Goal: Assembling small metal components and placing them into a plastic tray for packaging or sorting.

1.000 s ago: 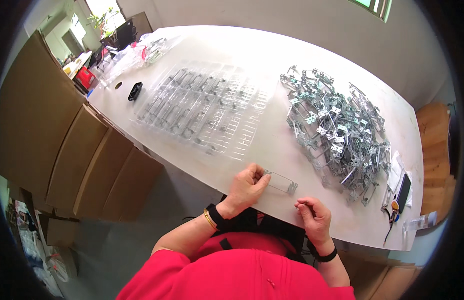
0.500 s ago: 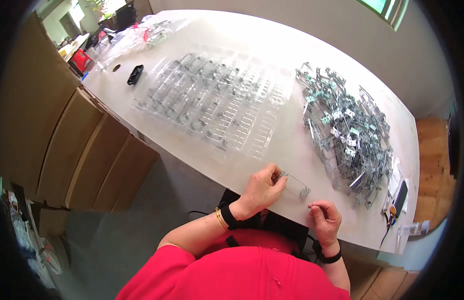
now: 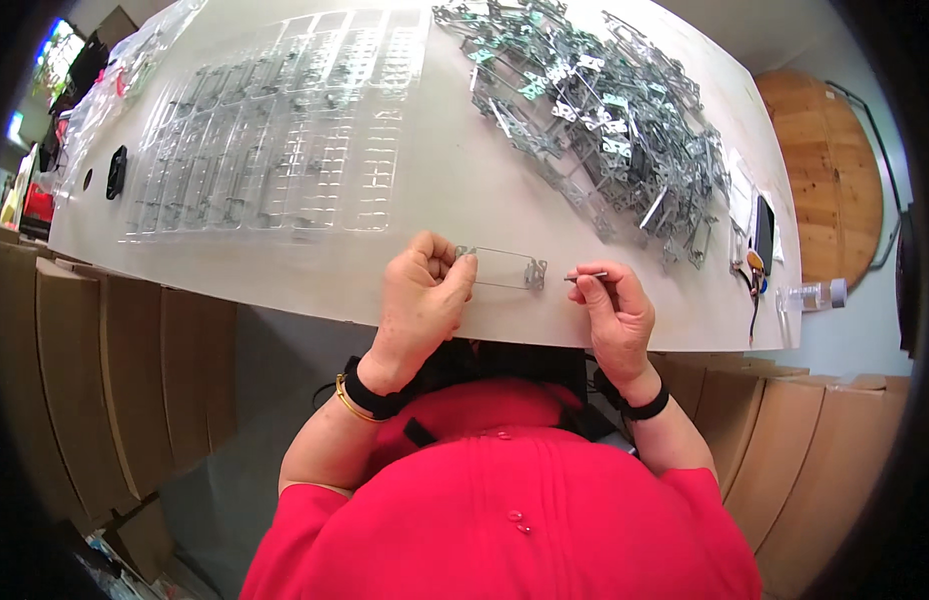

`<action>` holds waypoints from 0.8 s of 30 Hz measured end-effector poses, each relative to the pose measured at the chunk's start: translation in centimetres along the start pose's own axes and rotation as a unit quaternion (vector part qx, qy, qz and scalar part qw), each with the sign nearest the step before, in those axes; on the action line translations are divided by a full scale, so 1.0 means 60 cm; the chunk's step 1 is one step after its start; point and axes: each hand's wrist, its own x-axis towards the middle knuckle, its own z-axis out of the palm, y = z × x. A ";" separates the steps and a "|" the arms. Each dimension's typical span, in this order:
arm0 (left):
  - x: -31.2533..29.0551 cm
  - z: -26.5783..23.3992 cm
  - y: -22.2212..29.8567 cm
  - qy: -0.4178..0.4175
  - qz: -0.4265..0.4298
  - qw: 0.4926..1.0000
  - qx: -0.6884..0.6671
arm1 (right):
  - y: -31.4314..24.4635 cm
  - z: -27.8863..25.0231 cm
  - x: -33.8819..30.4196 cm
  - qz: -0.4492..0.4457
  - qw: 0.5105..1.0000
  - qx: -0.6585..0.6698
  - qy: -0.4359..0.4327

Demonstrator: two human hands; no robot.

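Observation:
My left hand (image 3: 425, 295) pinches one end of a thin metal wire frame with small flat brackets at its ends (image 3: 536, 274), held just above the table's near edge. The bracket in my fingers is partly hidden by them. Close to the frame's free end, my right hand (image 3: 620, 312) is closed on a short, thin, dark metal piece (image 3: 587, 276); its exact kind is too small to make out. A small gap separates that piece from the frame. Beyond my right hand lies a big heap of similar metal wire frames (image 3: 625, 125).
Clear plastic trays (image 3: 380, 185) with rows of metal parts lie at the left of the white table (image 3: 335, 285). A black holder (image 3: 117, 172) is left of them. At the right are a dark tool (image 3: 764, 235) and a clear bottle (image 3: 815, 295). Cardboard boxes (image 3: 80, 370) stand below.
The view has turned and shifted, so the table sits differently. My left hand still holds the wire frame. My right hand has come up beside its free end, and the thin metal piece now shows.

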 end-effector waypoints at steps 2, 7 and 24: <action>-0.006 0.003 0.003 -0.016 -0.016 1.000 0.002 | 0.006 0.004 0.001 -0.033 0.999 -0.004 0.009; -0.008 0.005 0.005 -0.019 -0.023 0.999 0.019 | 0.020 0.011 0.003 -0.059 0.998 -0.020 0.026; -0.007 0.005 0.010 -0.017 -0.045 0.998 0.037 | 0.012 0.013 0.012 -0.054 0.996 -0.067 0.003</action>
